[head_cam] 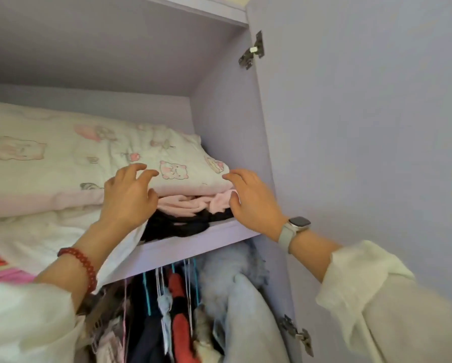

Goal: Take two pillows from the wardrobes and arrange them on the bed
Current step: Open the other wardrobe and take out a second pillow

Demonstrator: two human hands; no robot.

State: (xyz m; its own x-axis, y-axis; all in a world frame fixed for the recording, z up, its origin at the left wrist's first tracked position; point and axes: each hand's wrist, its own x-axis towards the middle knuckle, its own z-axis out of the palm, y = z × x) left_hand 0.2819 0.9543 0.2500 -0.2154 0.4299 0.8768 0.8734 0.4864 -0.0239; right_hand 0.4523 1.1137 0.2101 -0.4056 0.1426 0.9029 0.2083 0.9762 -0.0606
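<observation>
Pillow: a pale pillow (88, 153) printed with pink cartoon animals lies flat on the upper shelf (193, 243) of a lilac wardrobe, its right end near the wardrobe's side wall.
Under the pillow: a lilac-pink folded layer (36, 203) and white bedding (36, 231) lie beneath it on the left; folded pink cloth (193, 204) and black garments (177, 226) are stacked beneath its right end.
Left hand: the left hand (129, 197) is at the pillow's front edge, fingers spread and curled, fingertips resting on the printed cover; it grips nothing.
Right hand: the right hand (251, 197) is at the pillow's right front corner, fingers apart and bent, fingertips just beside the fabric; I cannot tell whether they touch it.
Wrists: a red bead bracelet (82, 265) circles the left wrist, a grey-strapped watch (294, 227) the right; both arms wear loose white sleeves.
Below the shelf: clothes hang on hangers (167, 310), among them red, dark and pale blue pieces, with a fluffy light garment (227, 268) on the right.
Door: the wardrobe door (363, 127) stands open on the right, with metal hinges at top (252, 52) and bottom (298, 334).
</observation>
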